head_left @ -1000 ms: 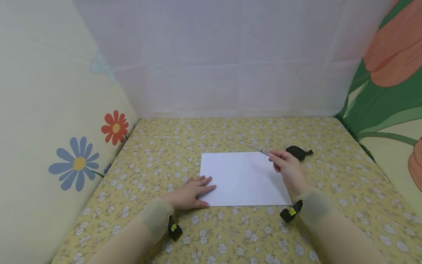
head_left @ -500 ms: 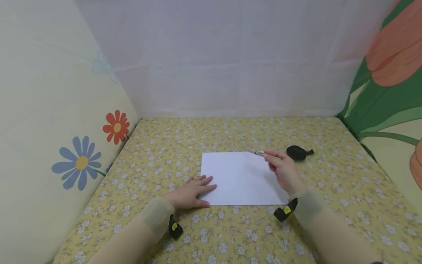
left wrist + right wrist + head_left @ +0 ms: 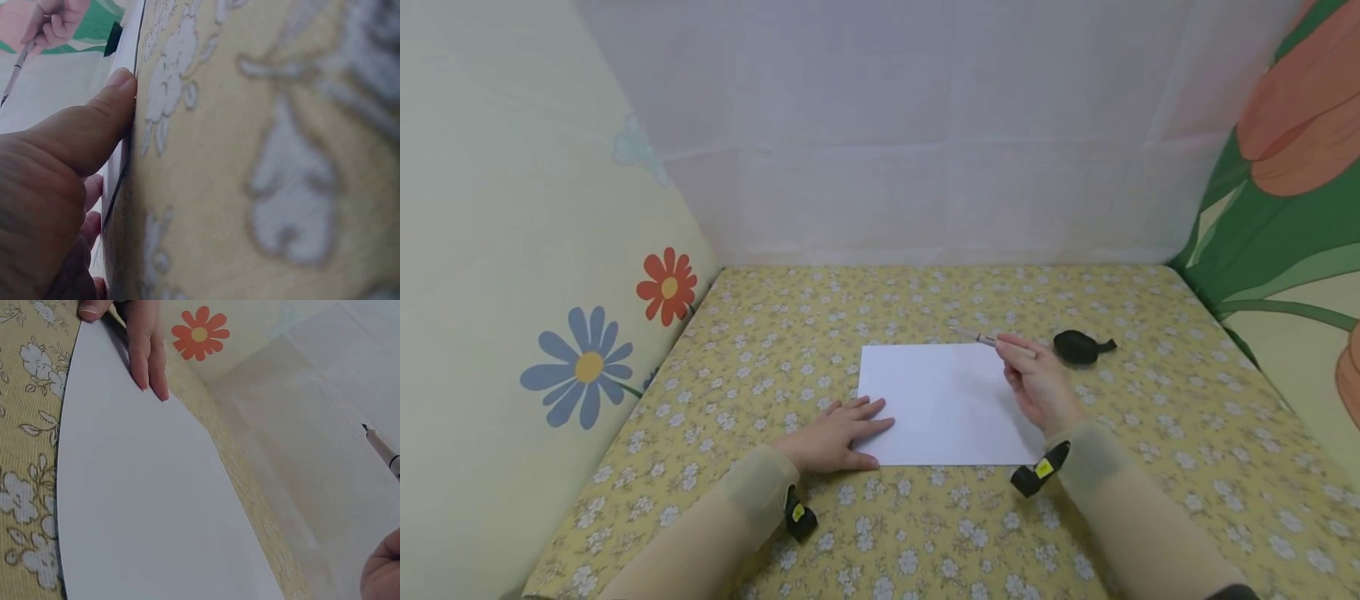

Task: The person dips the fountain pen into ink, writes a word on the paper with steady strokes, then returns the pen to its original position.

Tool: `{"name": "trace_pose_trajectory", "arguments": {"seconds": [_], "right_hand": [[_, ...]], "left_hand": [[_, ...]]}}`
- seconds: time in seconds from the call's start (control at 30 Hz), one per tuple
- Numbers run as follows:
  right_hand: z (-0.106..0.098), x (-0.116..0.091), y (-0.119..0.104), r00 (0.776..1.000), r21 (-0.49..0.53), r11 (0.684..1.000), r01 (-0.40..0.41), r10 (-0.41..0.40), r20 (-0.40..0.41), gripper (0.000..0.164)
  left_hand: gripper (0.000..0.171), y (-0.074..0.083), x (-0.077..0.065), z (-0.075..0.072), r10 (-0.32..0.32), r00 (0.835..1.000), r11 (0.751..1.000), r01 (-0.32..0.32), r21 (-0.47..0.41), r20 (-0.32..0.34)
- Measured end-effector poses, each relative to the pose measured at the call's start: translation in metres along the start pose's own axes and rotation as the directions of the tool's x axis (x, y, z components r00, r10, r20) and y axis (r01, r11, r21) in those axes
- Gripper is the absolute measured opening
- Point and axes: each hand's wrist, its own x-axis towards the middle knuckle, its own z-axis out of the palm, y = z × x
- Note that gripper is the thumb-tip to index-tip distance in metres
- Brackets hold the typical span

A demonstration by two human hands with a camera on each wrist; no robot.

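A sheet of white paper [image 3: 947, 404] lies flat on the flowered tablecloth. My left hand [image 3: 831, 437] rests on the paper's left edge with its fingers spread; the left wrist view shows its thumb [image 3: 94, 125] at the near edge. Above the sheet's right part, my right hand [image 3: 1037, 383] holds a slim pale fountain pen [image 3: 976, 336] between thumb and fingers. The pen points left and away, its tip raised off the paper. In the right wrist view the pen's dark nib [image 3: 365, 429] and black ring show, with part of the right hand [image 3: 382, 570] below.
A black rounded object with a short tail [image 3: 1077, 347] lies on the yellow tablecloth [image 3: 910, 533], beyond the right hand; its kind is unclear. A white sheet of cloth [image 3: 940, 150] hangs at the back. Flower-printed panels [image 3: 583, 367] stand at both sides.
My right hand has moved a little left over the paper, carrying the pen. More of the black object now shows beside it. The left hand has stayed on the paper.
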Motion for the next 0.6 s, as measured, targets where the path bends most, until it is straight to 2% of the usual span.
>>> {"name": "trace_pose_trajectory", "arguments": {"seconds": [0.07, 0.23, 0.43, 0.6], "right_hand": [[0.002, 0.001, 0.002, 1.000, -0.018, 1.000, 0.016, -0.016, -0.003, 0.020], [0.004, 0.005, 0.007, 0.998, -0.183, 0.981, 0.057, -0.051, 0.035, 0.026], [0.002, 0.009, 0.014, 0.991, -0.346, 0.934, 0.092, -0.054, 0.118, 0.037], [0.004, 0.009, 0.019, 0.993, -0.457, 0.886, 0.076, -0.026, 0.116, 0.038]], "left_hand": [[0.068, 0.000, 0.000, 0.000, 0.003, 1.000, 1.000, -0.003, -0.005, -0.001], [0.067, 0.000, 0.000, 0.000, -0.002, 1.000, 1.000, 0.002, -0.004, 0.001], [0.067, -0.001, 0.001, 0.001, -0.007, 1.000, 1.000, 0.007, 0.010, 0.001], [0.067, -0.001, 0.001, 0.001, -0.007, 1.000, 1.000, 0.007, 0.009, 0.001]]}}
